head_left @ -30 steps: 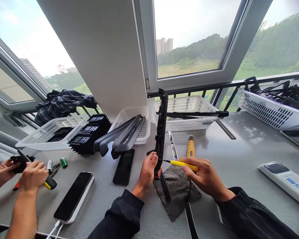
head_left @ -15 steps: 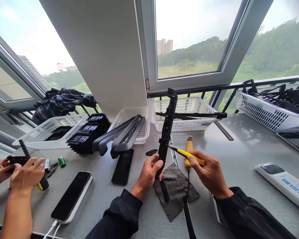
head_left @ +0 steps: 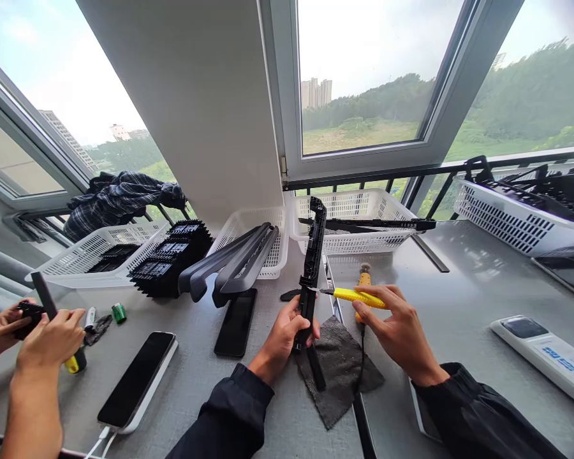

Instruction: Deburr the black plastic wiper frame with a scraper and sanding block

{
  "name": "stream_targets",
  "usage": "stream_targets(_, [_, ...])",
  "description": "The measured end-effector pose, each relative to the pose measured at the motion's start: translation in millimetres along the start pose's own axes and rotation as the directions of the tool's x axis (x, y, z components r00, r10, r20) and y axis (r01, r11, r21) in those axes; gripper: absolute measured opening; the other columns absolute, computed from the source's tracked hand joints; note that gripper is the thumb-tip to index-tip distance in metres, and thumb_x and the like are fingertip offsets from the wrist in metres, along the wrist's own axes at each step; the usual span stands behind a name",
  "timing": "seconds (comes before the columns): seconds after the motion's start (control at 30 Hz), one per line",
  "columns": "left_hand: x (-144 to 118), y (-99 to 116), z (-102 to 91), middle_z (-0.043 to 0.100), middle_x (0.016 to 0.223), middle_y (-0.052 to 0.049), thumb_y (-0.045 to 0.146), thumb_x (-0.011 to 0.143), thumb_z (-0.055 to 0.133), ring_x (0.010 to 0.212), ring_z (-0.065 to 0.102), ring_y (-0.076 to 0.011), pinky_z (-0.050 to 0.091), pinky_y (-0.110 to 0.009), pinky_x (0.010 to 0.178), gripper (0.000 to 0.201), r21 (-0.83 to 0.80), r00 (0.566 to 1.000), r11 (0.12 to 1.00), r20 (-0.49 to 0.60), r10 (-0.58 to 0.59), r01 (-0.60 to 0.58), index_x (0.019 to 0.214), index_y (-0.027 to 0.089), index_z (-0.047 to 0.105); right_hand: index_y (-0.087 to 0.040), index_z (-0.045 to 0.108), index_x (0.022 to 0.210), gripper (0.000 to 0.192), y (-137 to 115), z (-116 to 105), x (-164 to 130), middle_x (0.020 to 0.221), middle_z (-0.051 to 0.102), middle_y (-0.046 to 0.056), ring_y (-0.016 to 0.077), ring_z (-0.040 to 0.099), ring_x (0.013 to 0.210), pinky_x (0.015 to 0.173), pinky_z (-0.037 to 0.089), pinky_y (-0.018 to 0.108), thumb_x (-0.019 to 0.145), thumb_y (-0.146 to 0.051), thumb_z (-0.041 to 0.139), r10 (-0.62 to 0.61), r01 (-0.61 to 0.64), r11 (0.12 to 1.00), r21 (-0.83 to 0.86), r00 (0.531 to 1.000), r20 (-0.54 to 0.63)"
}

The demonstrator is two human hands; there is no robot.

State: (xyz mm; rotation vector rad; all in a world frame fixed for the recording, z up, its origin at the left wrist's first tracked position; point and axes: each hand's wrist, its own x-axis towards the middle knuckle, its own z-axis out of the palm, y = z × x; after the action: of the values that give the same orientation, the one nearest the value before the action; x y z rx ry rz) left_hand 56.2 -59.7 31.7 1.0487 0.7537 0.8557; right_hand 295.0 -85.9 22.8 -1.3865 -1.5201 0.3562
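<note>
My left hand [head_left: 287, 335] grips a long black plastic strip [head_left: 313, 255] near its lower end and holds it upright over a dark grey cloth [head_left: 339, 370]. My right hand [head_left: 395, 328] holds a small yellow knife [head_left: 356, 297], whose blade tip touches the strip's right edge at about mid-height. Behind my right hand a yellow-handled tool [head_left: 363, 280] lies on the grey table [head_left: 459, 306].
Another person's hands [head_left: 48, 335] work a yellow-handled tool at the left edge. Two phones [head_left: 138, 379] [head_left: 236, 322] lie on the table. White baskets [head_left: 358, 220] [head_left: 88, 255], stacked black parts [head_left: 172, 255], grey curved strips [head_left: 234, 258] and a white remote [head_left: 545, 354] surround the work spot.
The black strip tilted right, then came back upright and sank lower in my left hand. The yellow knife's tip moved from low on the strip up to its middle.
</note>
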Motion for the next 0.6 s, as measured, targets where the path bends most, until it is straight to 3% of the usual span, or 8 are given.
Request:
stream_targets(0.27, [-0.3, 0.9, -0.4, 0.07, 0.069, 0.002, 0.027, 0.069, 0.063, 0.047, 0.047, -0.012, 0.037, -0.025, 0.051, 0.062, -0.06, 0.999, 0.998, 0.038, -0.03, 0.033, 0.13, 0.018, 0.057, -0.027, 0.08, 0.111, 0.029, -1.1, 2.4, -0.6, 0.108, 0.079, 0.009, 0.0309, 0.066, 0.108, 0.095, 0.055, 0.047, 0.1, -0.05, 0.067, -0.007, 0.006, 1.0, 0.02, 0.999, 0.052])
stream_targets(0.43, [0.9, -5.5, -0.6, 0.069, 0.066, -0.001, 0.05, 0.084, 0.067, 0.048, 0.051, -0.0127, 0.039, -0.026, 0.052, 0.04, -0.017, 0.995, 0.996, -0.052, -0.084, 0.083, 0.107, 0.018, 0.062, -0.027, 0.082, 0.103, 0.029, -1.9, 2.7, -0.2, 0.1, 0.079, 0.008, 0.0295, 0.067, 0.099, 0.089, 0.056, 0.043, 0.098, -0.051, 0.067, 0.006, -0.01, 0.999, 0.034, 0.993, 0.117])
stream_targets(0.6, [6.2, -13.1, -3.1, 0.067, 0.062, 0.0, 0.06, 0.08, 0.074, 0.044, 0.05, -0.0118, 0.036, -0.025, 0.045, 0.045, 0.0, 0.991, 0.996, -0.099, -0.094, 0.095, 0.093, 0.019, 0.06, -0.027, 0.083, 0.097, 0.026, -2.3, -1.7, -0.2, 0.095, 0.077, 0.006, 0.0273, 0.069, 0.092, 0.085, 0.054, 0.039, 0.098, -0.046, 0.065, 0.026, -0.035, 0.997, 0.063, 0.99, 0.142])
